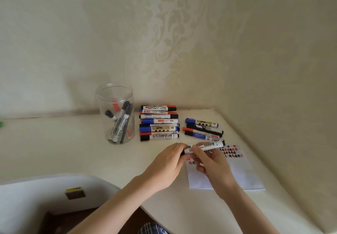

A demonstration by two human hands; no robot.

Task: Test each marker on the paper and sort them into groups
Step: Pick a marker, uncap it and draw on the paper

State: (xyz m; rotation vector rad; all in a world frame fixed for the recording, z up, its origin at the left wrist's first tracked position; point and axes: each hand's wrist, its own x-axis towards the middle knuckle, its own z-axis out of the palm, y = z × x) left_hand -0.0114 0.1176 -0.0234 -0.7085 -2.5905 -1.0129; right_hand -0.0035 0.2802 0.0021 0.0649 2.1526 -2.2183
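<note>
**Marker held over paper, cap end in L hand**

Far L on the bench: clear jar w/ a few markers standing loose inside, apparently not tested yet. Just R of it, big stack of markers lying side by side, red/blue/black caps mixed. Further R, smaller group, approx. four or five, also lying flat. Two piles kept apart, so sorting looks well along.

Front centre: L hand, fingers curled round the dark cap end of the held marker. R hand pinches the white barrel mid-length, thumb on top. Both grips closed on that one marker; it sits roughly level, just above the paper's top edge. Can't tell if cap is coming off or going on.

Paper, R of centre, lies flat w/ rows of red and black test scribbles along its top.

Handling: marker is light, stiff plastic, smooth label so a bit slippery. Best hold is barrel middle w/ one hand, cap w/ other, pull straight. Paper is thin and unweighted, prob. slides when written on.
</note>
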